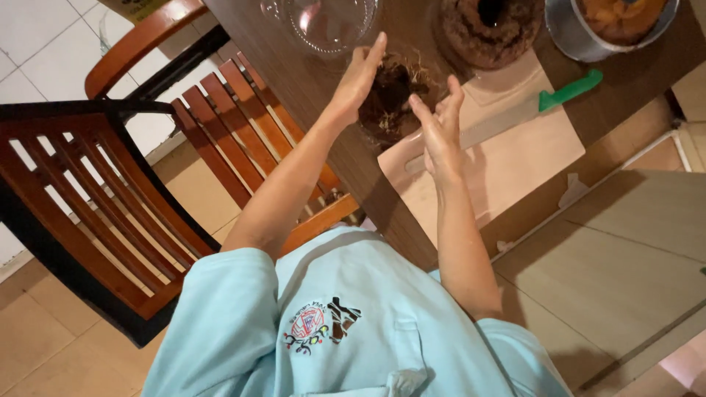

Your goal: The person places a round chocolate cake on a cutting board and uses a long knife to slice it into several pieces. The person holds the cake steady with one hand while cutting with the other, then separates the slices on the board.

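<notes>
Dark crumbly cake piece [391, 95] sitting between both hands, near desk [309, 81] edge, resting partly on pale cutting board [507, 165]. Left hand [358, 77] flat and open, fingers straight, touching or just beside cake's left flank. Right hand [440, 126] open too, fingers extended, just beside cake's right flank; contact not clear. Neither hand closed on anything. Cake lies straight ahead of both palms, between them, so squeeze axis runs left-right across desk. Left hand looks marginally nearer. No clear long axis on cake: roughly round lump, loose crumbs and pale shreds at rim.

Long knife with green handle [515, 114] lying on board just right of right hand, blade pointing toward cake, handle away. Clear glass bowl [323, 22] beyond left hand. Dark ring cake [489, 29] and metal pan with orange cake [614, 22] further back, well apart from hands. Wooden slatted chair [243, 125] left of desk.
</notes>
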